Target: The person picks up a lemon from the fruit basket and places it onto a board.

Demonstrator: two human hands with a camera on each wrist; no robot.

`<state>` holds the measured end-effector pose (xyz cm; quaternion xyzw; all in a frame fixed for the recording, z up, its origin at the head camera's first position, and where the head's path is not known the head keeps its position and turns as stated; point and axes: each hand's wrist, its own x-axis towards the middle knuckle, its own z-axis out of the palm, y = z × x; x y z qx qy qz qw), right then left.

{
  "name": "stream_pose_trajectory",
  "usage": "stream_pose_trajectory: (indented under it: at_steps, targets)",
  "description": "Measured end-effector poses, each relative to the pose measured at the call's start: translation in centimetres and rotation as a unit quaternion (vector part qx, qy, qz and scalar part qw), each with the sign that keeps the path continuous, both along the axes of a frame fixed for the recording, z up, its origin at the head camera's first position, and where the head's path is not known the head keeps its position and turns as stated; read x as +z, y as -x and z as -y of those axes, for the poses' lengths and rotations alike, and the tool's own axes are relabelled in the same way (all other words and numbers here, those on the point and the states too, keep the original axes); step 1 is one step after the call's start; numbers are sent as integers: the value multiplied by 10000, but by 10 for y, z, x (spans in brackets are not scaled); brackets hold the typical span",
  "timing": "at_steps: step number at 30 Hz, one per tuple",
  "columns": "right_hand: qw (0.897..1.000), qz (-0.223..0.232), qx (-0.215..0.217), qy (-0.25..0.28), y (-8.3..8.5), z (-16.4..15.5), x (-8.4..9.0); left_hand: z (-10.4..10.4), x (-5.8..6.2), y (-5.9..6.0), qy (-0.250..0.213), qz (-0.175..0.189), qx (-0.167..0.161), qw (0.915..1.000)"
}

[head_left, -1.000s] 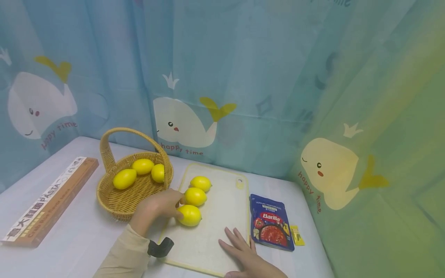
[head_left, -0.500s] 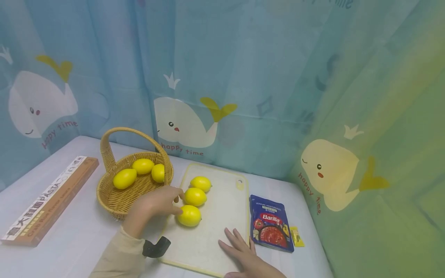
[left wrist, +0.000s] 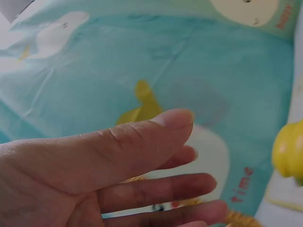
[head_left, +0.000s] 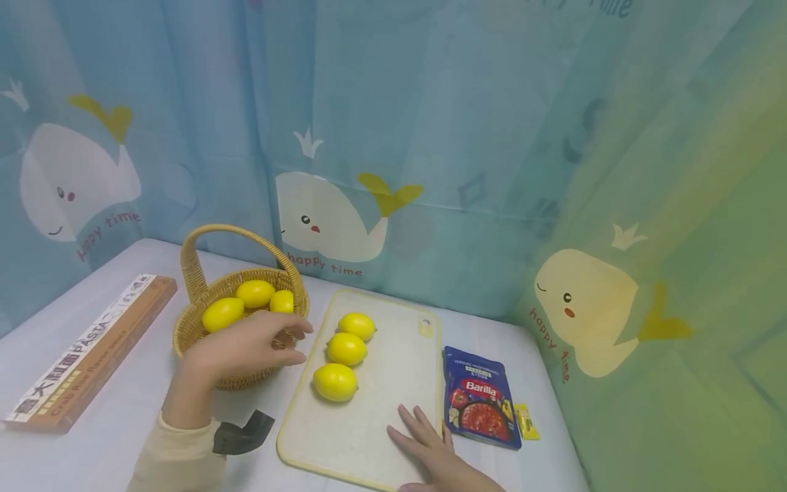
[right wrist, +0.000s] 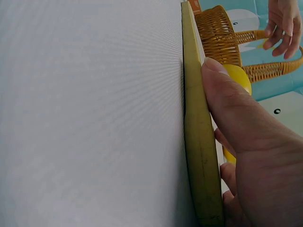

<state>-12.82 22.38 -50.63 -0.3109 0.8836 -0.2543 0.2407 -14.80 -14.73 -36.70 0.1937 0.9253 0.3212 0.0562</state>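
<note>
My left hand (head_left: 242,347) hovers over the front of a wicker basket (head_left: 184,335), its fingers loosely bent and nothing in them. Three yellow lemons lie in the basket, the left one (head_left: 223,314) largest in view. On a pale cutting board (head_left: 393,383) three more form a slanting row: a far lemon (head_left: 357,326), a middle lemon (head_left: 347,349) and a near lemon (head_left: 335,383). In the left wrist view the thumb (left wrist: 156,130) stands apart from the fingers. My right hand (head_left: 435,456) rests spread on the board's near right part, the thumb along its edge in the right wrist view.
Right of the board lies a blue Barilla sauce pouch (head_left: 481,396), with a small yellow packet (head_left: 526,421) beside it. A long pasta box (head_left: 98,348) lies at the far left. A whale-print curtain (head_left: 443,137) hangs behind the white table.
My left hand has drawn away from the near lemon, back and left to above the basket. The three lemons on the board have stayed in place, as has my right hand.
</note>
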Motion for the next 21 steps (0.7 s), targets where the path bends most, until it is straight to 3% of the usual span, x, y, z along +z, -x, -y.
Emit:
stream_pose_trajectory:
  at_steps: [9,15,21]
  targets:
    - [10000,-38,57,38,1,-1,-1,44,-6,0,-396,-526,279,9974]
    - [9999,-111,119,24,2,-2,-1,57,-28,17,-761,-796,613,9920]
    - [9998,-110,145,30,2,-1,0,56,-51,40,-1229,-910,940,9838]
